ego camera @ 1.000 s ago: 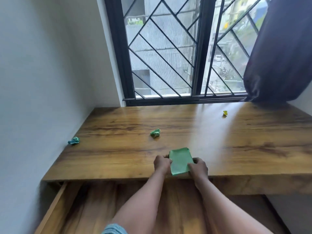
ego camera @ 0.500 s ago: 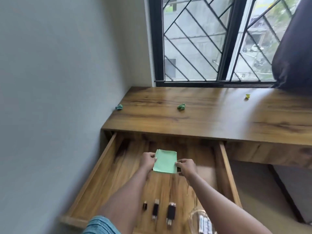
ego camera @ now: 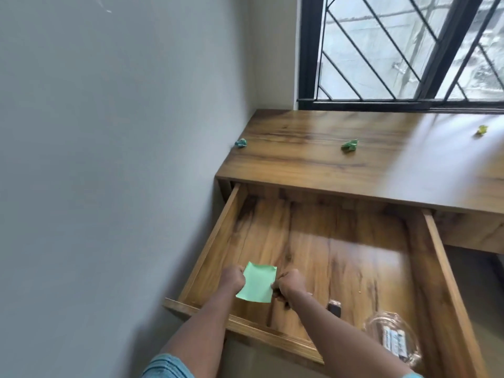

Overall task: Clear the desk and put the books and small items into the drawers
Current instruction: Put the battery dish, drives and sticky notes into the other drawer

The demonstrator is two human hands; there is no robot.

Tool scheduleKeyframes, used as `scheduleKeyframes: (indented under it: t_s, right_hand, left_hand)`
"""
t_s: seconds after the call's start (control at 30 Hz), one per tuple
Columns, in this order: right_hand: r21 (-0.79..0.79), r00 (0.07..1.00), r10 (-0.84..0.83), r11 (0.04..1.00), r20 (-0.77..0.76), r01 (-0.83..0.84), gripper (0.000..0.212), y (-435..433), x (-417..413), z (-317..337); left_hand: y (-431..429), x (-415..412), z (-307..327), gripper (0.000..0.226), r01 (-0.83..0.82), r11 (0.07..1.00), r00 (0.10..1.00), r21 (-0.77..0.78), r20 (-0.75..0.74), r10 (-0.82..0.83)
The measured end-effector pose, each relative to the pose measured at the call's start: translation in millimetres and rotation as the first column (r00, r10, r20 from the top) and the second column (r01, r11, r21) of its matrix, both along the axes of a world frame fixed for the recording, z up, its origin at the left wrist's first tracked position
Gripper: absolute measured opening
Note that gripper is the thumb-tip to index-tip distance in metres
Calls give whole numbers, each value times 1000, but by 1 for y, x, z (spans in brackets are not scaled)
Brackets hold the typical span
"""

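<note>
Hands, left (ego camera: pixel 232 278) and right (ego camera: pixel 289 284), pinch flat green paper (ego camera: pixel 257 285) over woodgrain drawer (ego camera: pixel 341 255).

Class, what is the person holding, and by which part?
A light-green rectangular paper pad: left hand grips its left edge, right hand its right edge.

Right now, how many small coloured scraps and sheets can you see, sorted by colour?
Teal crumpled scrap: 1
Green crumpled scrap: 1
Yellow crumpled scrap: 1
Pale green sheet, held by left hand and right hand: 1
Total: 4
</note>
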State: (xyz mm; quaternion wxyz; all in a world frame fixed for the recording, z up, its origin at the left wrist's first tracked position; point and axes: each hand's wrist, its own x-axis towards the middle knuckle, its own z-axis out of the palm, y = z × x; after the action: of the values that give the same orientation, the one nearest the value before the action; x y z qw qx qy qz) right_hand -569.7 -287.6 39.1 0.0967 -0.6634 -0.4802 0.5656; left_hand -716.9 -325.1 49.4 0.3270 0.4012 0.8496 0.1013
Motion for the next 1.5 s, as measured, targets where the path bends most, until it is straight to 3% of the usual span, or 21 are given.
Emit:
scheduleKeyframes:
  t_s: [0.2,0.57,0.63,0.73,0.83,0.93,1.0,1.1,1.17,1.27,1.4,1.5]
  right_hand:
    - [9,994,-11,1000,111,10,2,-14,-15,-22]
    - [56,983,21,998,183,-32,9,-17,-20,-36]
    - [93,980,50,993,195,-69,11,-19,-14,-28]
    - [146,975,146,974,168,-171,12,-15,3,-13]
    - [46,963,269,962,-24,-268,4,-13,24,7]
    - [-201,888,386,877,-249,-437,3,-14,47,21]
    - [-322,841,448,783,-304,-533,6,-16,59,23]
    - [-393,779,519,674,-351,-626,11,-16,68,23]
    - [-393,729,578,614,-368,-685,15,-14,70,23]
    - [-394,671,672,550,-314,-736,22,-12,67,23]
    - [-353,656,726,571,-206,-742,29,-3,63,26]
    - [-320,699,695,632,-170,-706,30,6,67,30]
  left_hand:
    - [-4,-6,-19,31,-9,997,999,-73,-43,6]
    - [-4,-6,-22,38,16,990,991,-137,-129,-34]
    - [-4,-3,-14,45,107,988,985,-115,-120,-121]
    - [-5,3,5,49,284,957,958,-61,55,-281]
    - [-10,15,28,31,407,906,850,-115,411,-329]
    - [-15,34,39,23,619,675,732,-402,607,-309]
    - [-18,46,36,34,695,494,718,-522,543,-436]
    - [-17,61,35,68,745,441,630,-500,314,-710]
    - [-13,65,37,63,794,417,561,-443,267,-784]
    - [-10,63,36,38,823,375,520,-427,301,-799]
    - [3,61,41,47,837,390,504,-383,262,-823]
    - [16,60,43,35,855,400,485,-330,234,-843]
